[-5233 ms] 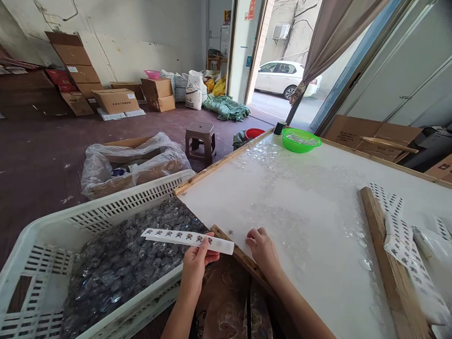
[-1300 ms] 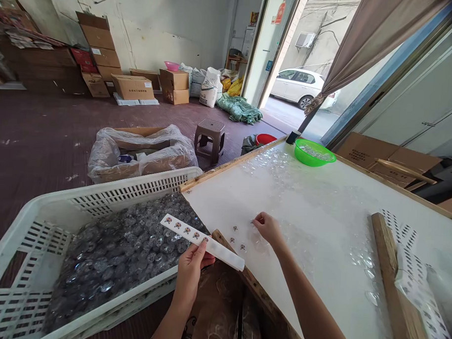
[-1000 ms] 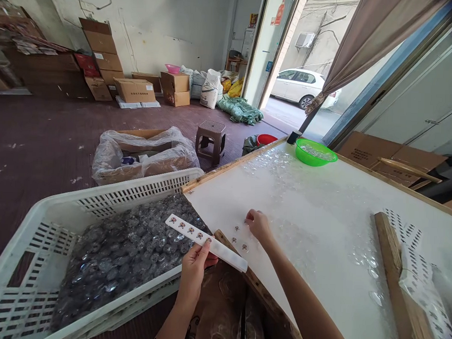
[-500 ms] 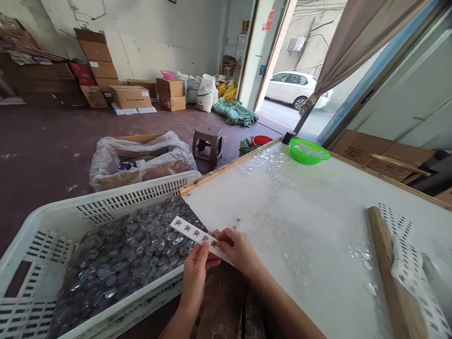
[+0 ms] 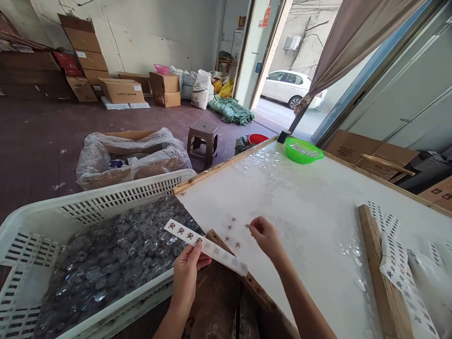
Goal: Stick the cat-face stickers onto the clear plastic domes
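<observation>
My left hand [image 5: 188,267] pinches a white sticker strip [image 5: 204,247] between thumb and fingers, over the table's near left corner. Small dark printed stickers show on the strip's left part; its right part is bare. Over the white table [image 5: 313,207], my right hand [image 5: 266,236] is closed in a pinch on a small sticker [image 5: 247,226] at its fingertips. Several similar loose stickers [image 5: 229,227] lie on the table just left of that hand.
A white plastic crate [image 5: 95,204] full of clear round pieces [image 5: 123,250] stands at left. A green bowl [image 5: 304,150] sits at the table's far corner. On the right, a wooden bar [image 5: 378,273] lies beside more sticker strips [image 5: 397,259]. A stool [image 5: 203,139] stands beyond the crate.
My right hand has left the strip and moved right over the table with a sticker. The strip's right part is now bare. More loose stickers are visible, and the view has shifted slightly.
</observation>
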The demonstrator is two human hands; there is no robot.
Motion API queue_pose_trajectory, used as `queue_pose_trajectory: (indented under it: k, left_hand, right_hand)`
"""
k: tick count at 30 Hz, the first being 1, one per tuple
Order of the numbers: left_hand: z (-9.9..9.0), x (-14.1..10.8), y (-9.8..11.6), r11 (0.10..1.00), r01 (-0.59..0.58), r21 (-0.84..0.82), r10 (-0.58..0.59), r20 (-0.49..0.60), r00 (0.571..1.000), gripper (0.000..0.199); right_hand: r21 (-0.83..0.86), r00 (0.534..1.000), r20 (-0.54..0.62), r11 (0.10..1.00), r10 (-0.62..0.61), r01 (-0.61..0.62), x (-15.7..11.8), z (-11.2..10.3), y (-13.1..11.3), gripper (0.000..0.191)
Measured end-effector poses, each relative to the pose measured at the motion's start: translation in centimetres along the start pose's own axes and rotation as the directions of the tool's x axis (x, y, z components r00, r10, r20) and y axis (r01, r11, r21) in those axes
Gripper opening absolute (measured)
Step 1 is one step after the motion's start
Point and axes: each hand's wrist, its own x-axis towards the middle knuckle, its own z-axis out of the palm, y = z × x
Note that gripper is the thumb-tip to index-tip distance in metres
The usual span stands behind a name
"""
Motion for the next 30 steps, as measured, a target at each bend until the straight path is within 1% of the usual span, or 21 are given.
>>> queue_pose_trajectory:
  k: [2,4,6,10,15,19,21,24,26,28,29,30]
  left_hand:
    - [0.0,0.0,-0.1,1.0,0.002,-0.002,-0.002,-0.003,1.0,0.032]
    - [0.0,0.1,-0.2,1.0,-0.001,-0.001,0.001,0.005,1.0,0.032]
    - [0.0,0.1,-0.4,1.0,-0.006,0.001,0.006,0.01,1.0,0.032]
    - [-0.1,0.2,-0.4,1.0,0.007,0.004,-0.007,0.002,1.0,0.031]
    - [-0.2,0.3,-0.6,1.0,0.011,0.003,-0.011,0.01,1.0,0.03]
    - [-0.3,0.4,-1.0,1.0,-0.007,0.016,0.007,0.022,1.0,0.033]
    - [-0.3,0.3,-1.0,1.0,-0.008,0.022,0.008,0.019,1.0,0.039]
    - [0.1,-0.2,-0.6,0.999,0.008,0.035,-0.009,0.022,1.0,0.055]
    - [0.4,-0.7,-0.2,0.999,0.008,0.044,-0.009,0.035,0.999,0.06]
    - [0.7,-1.0,-0.1,0.999,0.001,0.052,-0.004,0.056,0.998,0.055]
    - [0.8,-1.1,-0.2,0.998,0.001,0.059,-0.005,0.069,0.998,0.051]
    - [0.9,-1.1,-0.4,0.998,0.005,0.067,-0.01,0.077,0.997,0.047]
  right_hand:
    - [-0.03,0.995,0.034,0.996,0.089,-0.088,0.6,-0.8,2.0,0.019]
    - [-0.051,0.988,0.064,0.989,0.14,-0.137,0.7,-1.0,3.2,0.02]
    - [-0.083,0.983,0.071,0.983,0.169,-0.163,0.6,-0.7,3.6,0.019]
    - [-0.185,0.976,0.082,0.965,0.204,-0.186,0.6,-0.3,3.3,0.015]
    - [-0.313,0.985,0.062,0.941,0.158,-0.131,0.9,0.4,3.0,0.01]
    - [-0.358,0.993,0.046,0.929,0.113,-0.089,1.1,1.8,2.4,0.005]
    - [-0.371,0.995,0.034,0.926,0.091,-0.072,1.4,2.6,1.9,0.002]
    - [-0.374,0.997,0.016,0.925,0.08,-0.068,1.8,3.2,1.1,0.015]
    - [-0.385,0.999,-0.016,0.922,0.044,-0.047,1.6,3.4,0.3,0.017]
    - [-0.339,0.999,-0.029,0.94,-0.032,0.02,0.9,3.6,-1.0,0.011]
    - [-0.268,0.998,-0.004,0.961,-0.068,0.065,0.4,3.7,-1.7,0.01]
    - [-0.167,0.994,0.051,0.981,-0.092,0.099,-0.2,3.9,-2.6,0.011]
